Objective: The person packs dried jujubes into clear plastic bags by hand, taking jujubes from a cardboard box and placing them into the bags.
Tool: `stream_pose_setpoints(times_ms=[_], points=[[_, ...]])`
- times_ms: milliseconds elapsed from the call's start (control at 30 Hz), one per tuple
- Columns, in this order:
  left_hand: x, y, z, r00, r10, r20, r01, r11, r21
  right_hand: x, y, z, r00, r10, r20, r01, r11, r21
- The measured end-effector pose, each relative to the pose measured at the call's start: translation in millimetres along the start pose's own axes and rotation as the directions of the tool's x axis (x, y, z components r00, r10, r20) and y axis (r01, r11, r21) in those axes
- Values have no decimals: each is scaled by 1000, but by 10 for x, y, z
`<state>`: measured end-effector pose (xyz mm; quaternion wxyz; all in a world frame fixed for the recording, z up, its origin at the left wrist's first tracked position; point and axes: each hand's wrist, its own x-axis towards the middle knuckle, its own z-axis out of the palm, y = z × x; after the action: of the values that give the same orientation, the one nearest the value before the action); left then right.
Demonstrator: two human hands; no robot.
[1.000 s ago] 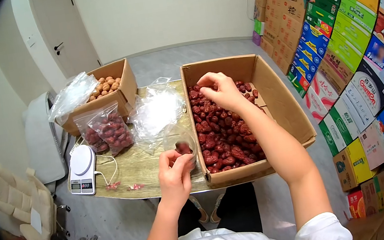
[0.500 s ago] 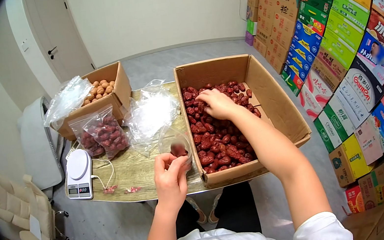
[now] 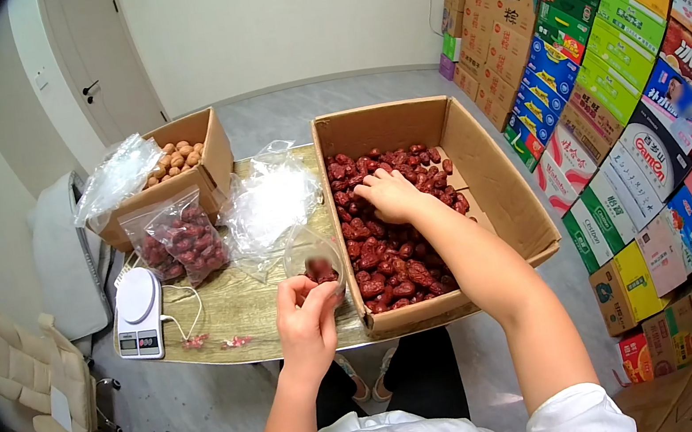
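Left hand (image 3: 305, 322) pinches clear bag (image 3: 300, 254) in fingers (image 3: 288, 294); right hand (image 3: 392, 198) among dates (image 3: 390, 272), grasp unclear; slackened left pinch could spill bagged dates onto counter (image 3: 260, 298).

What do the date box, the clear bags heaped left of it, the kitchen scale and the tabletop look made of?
Date box: likely corrugated cardboard, matte; plain brown walls, creased corners.
Clear bags: probably thin plastic film, glossy; wrinkled, see-through, with bright glints.
Kitchen scale: probably molded plastic, smooth white; evenly coloured, rounded body.
Tabletop: wood or wood-print laminate, low sheen; streaky grain fits either.
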<state>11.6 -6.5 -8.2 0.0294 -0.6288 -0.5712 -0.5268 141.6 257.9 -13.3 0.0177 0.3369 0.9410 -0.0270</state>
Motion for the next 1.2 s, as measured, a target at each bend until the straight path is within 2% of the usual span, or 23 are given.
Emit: stream_pose_setpoints(times_ms=[233, 333, 433, 467, 533, 567, 633, 667, 800, 867, 1033, 1100, 1133, 1200], points=[[-10, -14, 12, 1000, 14, 0, -14, 1000, 18, 0, 20, -45, 1000, -21, -20, 20, 998, -53], [-14, -14, 15, 1000, 15, -2, -15, 1000, 16, 17, 51, -49, 993, -13, -116, 7, 999, -54], [-15, -9, 9, 1000, 12, -4, -12, 1000, 15, 26, 103, -140, 950, 12, -311, 19, 995, 96], [-13, -8, 6, 1000, 16, -8, -16, 1000, 19, 18, 97, -199, 922, 14, -387, 81, 971, 227], [-7, -4, 0, 1000, 8, -9, -8, 1000, 15, -28, -7, -331, 896, 82, -436, 161, 856, 491], [-6, -1, -4, 1000, 0, -6, 0, 1000, 10, -72, -95, -419, 897, 76, -436, 166, 855, 491], [-5, -8, 4, 1000, -2, -11, 2, 1000, 15, -125, -261, -533, 902, 59, -429, 311, 601, 736], [-5, -11, 5, 1000, -1, -12, 1, 1000, 14, -87, -308, -499, 877, -18, -480, 414, 536, 736], [6, 5, 5, 1000, 1, -7, -1, 999, 43, -259, -610, -653, 873, -188, -450, 480, 492, 726], [-4, -10, 13, 1000, -4, 1, 4, 999, 37, -230, -656, -611, 803, -330, -497, 595, 500, 629], [-5, -31, 19, 1000, 8, -3, -8, 999, 33, -267, -707, -574, 804, -402, -438, 594, 524, 611], [-3, -30, 21, 1000, 17, -2, -17, 999, 39, -291, -715, -610, 771, -487, -410, 636, 565, 525], [-5, -26, 22, 1000, 8, -4, -8, 1000, 25, -284, -701, -608, 773, -485, -410, 635, 566, 527], [-11, -22, 29, 1000, -2, -2, 2, 1000, 7, -245, -638, -603, 779, -365, -510, 623, 549, 557]])
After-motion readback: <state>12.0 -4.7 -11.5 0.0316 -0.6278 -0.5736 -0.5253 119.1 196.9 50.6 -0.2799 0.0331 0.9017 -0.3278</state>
